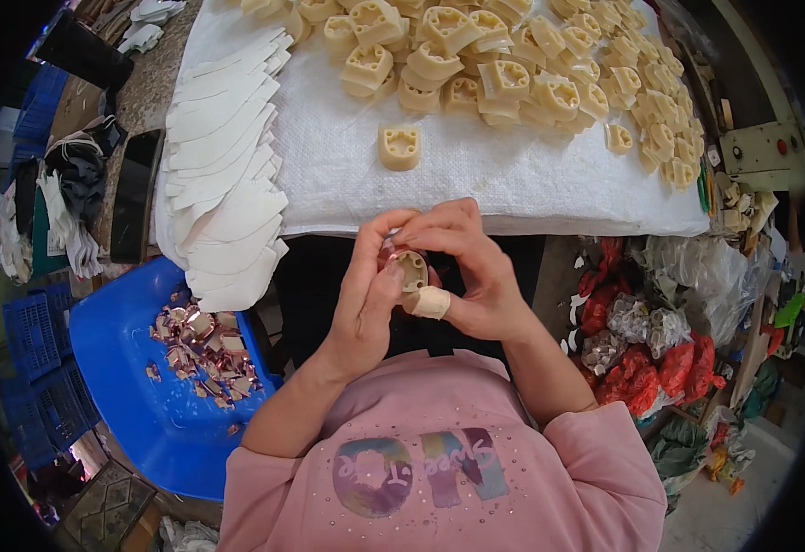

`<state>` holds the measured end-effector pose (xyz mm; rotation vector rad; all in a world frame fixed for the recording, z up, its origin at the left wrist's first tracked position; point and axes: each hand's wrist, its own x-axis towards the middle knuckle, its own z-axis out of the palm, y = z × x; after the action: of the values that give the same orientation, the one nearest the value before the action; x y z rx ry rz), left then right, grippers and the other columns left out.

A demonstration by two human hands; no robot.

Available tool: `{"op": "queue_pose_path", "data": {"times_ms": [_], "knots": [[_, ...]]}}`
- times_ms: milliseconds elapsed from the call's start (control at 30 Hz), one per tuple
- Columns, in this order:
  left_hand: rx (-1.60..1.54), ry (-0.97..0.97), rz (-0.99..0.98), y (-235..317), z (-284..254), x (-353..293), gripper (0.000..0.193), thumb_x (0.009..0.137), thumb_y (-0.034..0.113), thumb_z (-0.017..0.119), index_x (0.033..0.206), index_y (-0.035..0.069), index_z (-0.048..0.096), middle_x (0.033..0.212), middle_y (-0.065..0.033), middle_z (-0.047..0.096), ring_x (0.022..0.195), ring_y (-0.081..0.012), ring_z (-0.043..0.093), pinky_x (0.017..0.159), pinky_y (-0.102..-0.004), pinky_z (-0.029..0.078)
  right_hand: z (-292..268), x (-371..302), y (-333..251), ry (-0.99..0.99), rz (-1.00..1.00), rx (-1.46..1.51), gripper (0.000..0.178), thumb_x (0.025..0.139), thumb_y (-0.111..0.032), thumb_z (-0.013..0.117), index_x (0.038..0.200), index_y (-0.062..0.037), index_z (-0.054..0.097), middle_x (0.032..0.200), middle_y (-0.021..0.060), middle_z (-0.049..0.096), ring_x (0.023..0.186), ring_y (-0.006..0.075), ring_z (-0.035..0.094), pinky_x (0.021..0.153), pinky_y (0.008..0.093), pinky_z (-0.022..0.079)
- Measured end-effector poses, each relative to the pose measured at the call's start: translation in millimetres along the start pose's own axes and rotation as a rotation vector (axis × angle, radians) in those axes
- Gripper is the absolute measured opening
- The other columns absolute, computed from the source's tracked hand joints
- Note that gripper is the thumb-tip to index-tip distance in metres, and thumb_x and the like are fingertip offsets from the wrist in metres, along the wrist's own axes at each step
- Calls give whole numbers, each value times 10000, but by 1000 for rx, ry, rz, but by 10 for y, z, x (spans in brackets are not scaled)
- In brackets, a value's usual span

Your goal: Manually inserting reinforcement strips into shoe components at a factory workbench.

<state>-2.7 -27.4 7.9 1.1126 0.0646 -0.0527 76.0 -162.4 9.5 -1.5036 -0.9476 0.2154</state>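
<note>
Just beyond the edge of the white-covered table, both my hands hold one small cream moulded plastic part (pixel 413 270) with holes in its face. A shiny pinkish edge shows on it, partly hidden by the fingers. My left hand (pixel 366 290) grips it from the left, thumb against its side. My right hand (pixel 476 271) closes round it from the right, fingertips over its top and the thumb below. Beige tape (pixel 430 302) wraps that thumb. A single matching cream part (pixel 399 148) lies on the table ahead of my hands.
A large heap of cream parts (pixel 503 78) covers the table's far side. Overlapping white sheets (pixel 223 166) hang over its left edge. Below left, a blue basin (pixel 135 405) holds shiny pink-and-cream pieces (pixel 204 345). Red and clear plastic bags (pixel 660 359) lie at right.
</note>
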Motion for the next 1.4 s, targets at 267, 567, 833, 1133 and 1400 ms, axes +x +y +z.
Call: {"op": "queue_pose_path", "data": {"times_ms": [267, 567, 833, 1133, 1400], "knots": [[-18, 42, 113, -5, 148, -17, 751, 910, 595, 317, 1377, 21, 193, 1074, -80, 511, 779, -101, 529, 585, -217, 440, -6, 187, -96, -42, 584, 750, 182, 920, -202, 493, 953, -42, 572, 896, 77, 567, 503, 101, 560, 361, 183, 454], [295, 149, 278, -18, 212, 3, 632, 952, 481, 326, 1313, -32, 259, 1123, -122, 454, 880, -107, 500, 722, -225, 430, 136, -12, 26, -34, 499, 523, 133, 898, -183, 532, 920, -53, 552, 996, 60, 557, 671, 112, 566, 520, 225, 500], [209, 307, 245, -44, 96, 47, 442, 973, 259, 301, 1369, 72, 247, 1041, -100, 502, 951, -136, 508, 843, -274, 407, 391, -89, 99, 90, 152, 512, 404, 972, -278, 396, 1314, -65, 424, 1136, 97, 482, 1066, 201, 451, 943, 312, 338], [195, 334, 326, -100, 238, 15, 379, 945, 204, 360, 1290, 52, 326, 1078, -72, 465, 949, -117, 484, 839, -259, 392, 351, -55, 34, 118, 26, 259, 271, 912, -96, 416, 1161, -34, 505, 1058, 98, 502, 965, 199, 496, 870, 298, 386], [-9, 93, 134, 17, 107, -12, 591, 863, 136, 448, 1374, 49, 165, 1093, -87, 453, 939, -129, 477, 801, -279, 412, 186, -4, -37, 123, 531, 546, 357, 940, -307, 408, 1142, -54, 557, 970, 32, 527, 800, 93, 498, 645, 216, 405]]}}
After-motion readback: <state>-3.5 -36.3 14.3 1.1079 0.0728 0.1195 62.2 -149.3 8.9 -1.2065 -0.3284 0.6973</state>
